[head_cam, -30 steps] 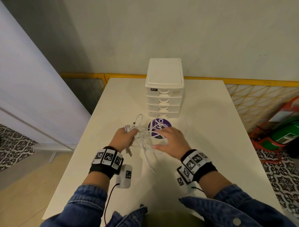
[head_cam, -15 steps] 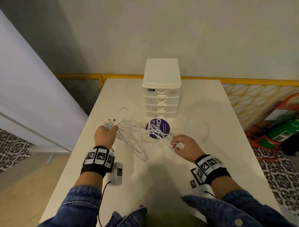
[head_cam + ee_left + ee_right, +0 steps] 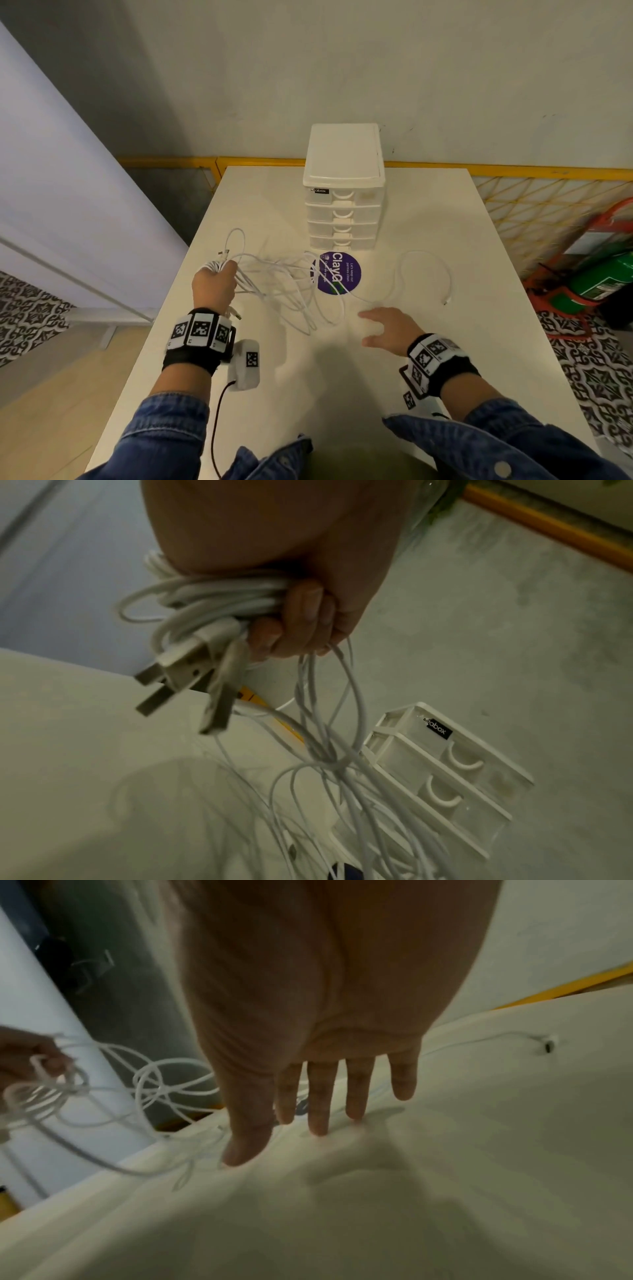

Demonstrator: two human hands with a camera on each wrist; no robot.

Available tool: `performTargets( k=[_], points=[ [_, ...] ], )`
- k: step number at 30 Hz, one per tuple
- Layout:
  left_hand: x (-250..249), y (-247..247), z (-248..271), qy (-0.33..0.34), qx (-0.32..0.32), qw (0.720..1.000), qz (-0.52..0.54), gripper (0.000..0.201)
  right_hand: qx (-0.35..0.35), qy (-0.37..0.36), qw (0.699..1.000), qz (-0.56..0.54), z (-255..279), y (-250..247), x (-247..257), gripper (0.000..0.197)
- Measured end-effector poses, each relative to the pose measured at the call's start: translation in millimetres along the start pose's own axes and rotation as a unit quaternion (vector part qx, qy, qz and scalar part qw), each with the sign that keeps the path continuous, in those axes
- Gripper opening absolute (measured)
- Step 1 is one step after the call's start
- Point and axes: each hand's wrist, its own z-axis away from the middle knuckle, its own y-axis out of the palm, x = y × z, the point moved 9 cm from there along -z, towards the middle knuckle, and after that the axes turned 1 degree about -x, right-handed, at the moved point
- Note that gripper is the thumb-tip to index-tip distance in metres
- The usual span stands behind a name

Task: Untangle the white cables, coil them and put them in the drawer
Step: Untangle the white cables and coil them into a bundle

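Note:
My left hand grips a bunch of white cables near the table's left edge; several USB plugs stick out of the fist. From it a loose tangle of white cables trails right across the table. One strand loops off to the right, its end lying free. My right hand hovers flat with fingers spread just above the table, holding nothing. The white drawer unit stands at the back, all drawers closed.
A purple round sticker lies on the white table in front of the drawer unit, under some cable. A yellow rail runs behind the table. The table's left edge is close to my left hand.
My left hand has pulled the cable bunch out to the left. My right hand, pinching a strand half a second ago, has let go and now lies open; the tangle has spread out.

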Motion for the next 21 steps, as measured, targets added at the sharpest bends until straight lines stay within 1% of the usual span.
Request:
performTargets(
  k=[2,5,7,9,12,14,16,17,19,21],
  points=[
    [-0.7,1.4,1.9,-0.001,0.009,1.000,0.002,0.016,-0.020,-0.005,1.000,0.011,-1.3,-2.0,3.8,0.054],
    [-0.9,8.7,5.9,0.002,0.030,1.000,-0.006,0.015,-0.087,-0.027,0.996,0.003,-5.6,-15.4,17.2,0.047],
    [-0.4,15.5,8.2,0.002,0.049,0.999,-0.002,0.016,-0.121,-0.066,0.990,-0.035,-6.6,-22.7,34.3,0.044],
    [-0.8,21.9,10.7,0.002,0.067,0.998,-0.004,0.018,-0.134,-0.118,0.981,-0.080,-6.0,-26.3,57.2,0.042],
    [-2.7,26.3,13.9,-0.004,0.079,0.997,0.013,0.023,-0.109,-0.202,0.971,-0.071,-4.5,-18.0,95.0,0.039],
    [-4.6,27.7,15.3,-0.008,0.086,0.996,0.025,0.026,-0.070,-0.224,0.971,-0.055,-5.9,-3.3,109.7,0.044],
    [-6.2,26.1,15.7,-0.007,0.084,0.996,0.028,0.027,-0.021,-0.198,0.978,-0.062,-9.9,11.5,109.3,0.050],
    [-6.0,24.0,15.5,-0.007,0.079,0.996,0.029,0.027,0.000,-0.180,0.981,-0.066,-11.2,16.5,106.4,0.048],
    [-3.8,18.7,15.0,-0.007,0.067,0.997,0.033,0.027,0.024,-0.161,0.985,-0.053,-12.1,22.4,98.4,0.035],
    [-1.1,15.6,15.5,-0.010,0.061,0.997,0.041,0.027,0.027,-0.165,0.985,-0.029,-10.2,24.4,92.0,0.022]
  ],
)
